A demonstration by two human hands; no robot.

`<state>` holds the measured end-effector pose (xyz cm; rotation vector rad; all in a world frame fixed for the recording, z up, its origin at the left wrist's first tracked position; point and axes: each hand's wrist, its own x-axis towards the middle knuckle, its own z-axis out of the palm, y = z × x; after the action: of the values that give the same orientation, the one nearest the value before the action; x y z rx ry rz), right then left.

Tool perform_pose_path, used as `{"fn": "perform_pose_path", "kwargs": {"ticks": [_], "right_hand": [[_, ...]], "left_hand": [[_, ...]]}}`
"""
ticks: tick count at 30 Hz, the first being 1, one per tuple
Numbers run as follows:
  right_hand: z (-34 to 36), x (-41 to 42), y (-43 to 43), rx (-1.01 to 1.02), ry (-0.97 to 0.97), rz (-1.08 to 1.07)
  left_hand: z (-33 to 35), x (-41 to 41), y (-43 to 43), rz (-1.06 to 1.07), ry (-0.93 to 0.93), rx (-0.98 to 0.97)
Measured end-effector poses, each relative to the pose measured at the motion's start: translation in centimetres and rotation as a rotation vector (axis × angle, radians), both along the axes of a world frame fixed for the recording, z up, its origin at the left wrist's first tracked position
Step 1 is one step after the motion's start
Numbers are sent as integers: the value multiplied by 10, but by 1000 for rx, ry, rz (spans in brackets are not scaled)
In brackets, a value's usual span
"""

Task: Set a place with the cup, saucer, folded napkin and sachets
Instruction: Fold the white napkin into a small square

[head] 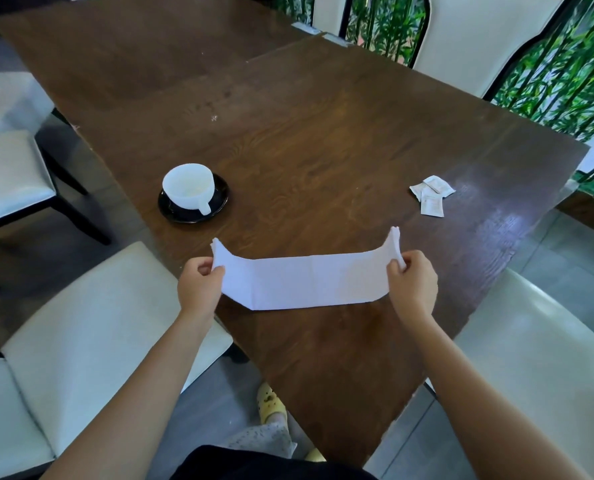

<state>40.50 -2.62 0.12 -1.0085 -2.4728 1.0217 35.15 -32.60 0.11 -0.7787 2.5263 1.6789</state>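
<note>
**Napkin stretched between both hands at the table's near corner**

The left hand (198,284) pinches the left end of the white napkin (306,282) between thumb and fingers; the right hand (411,280) pinches the right end the same way; the napkin is a long folded strip, its middle low over the dark wooden table (323,133) and both ends curling upward; whether the middle touches the wood cannot be told; the white cup (188,187) sits on the black saucer (219,199) near the table's left edge, handle pointing toward the person; the white sachets (431,195) lie in a small overlapping cluster near the right edge, well apart from the cup; white-cushioned chairs (80,323) stand around the table
</note>
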Motion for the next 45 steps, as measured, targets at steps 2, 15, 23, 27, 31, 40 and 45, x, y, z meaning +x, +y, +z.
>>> {"fn": "perform_pose_path", "kwargs": {"ticks": [2, 15, 23, 27, 31, 40, 45], "right_hand": [[2, -1, -17, 81, 44, 63], [-38, 0, -69, 435, -134, 518], [-38, 1, -76, 476, -125, 514], [-36, 1, -75, 531, -175, 586], [-41, 8, -69, 446, -130, 624], [-55, 5, -48, 428, -247, 702], [-70, 3, -44, 484, -381, 824]], "left_hand": [[4, 6, 16, -49, 87, -69], [-26, 26, 117, -446, 106, -339], [-21, 23, 129, -464, 117, -432], [-21, 24, 135, -511, 99, -452], [-28, 29, 129, -582, 93, -480], [-57, 41, 99, -897, 126, -864], [-69, 42, 88, -980, 126, -911]]}}
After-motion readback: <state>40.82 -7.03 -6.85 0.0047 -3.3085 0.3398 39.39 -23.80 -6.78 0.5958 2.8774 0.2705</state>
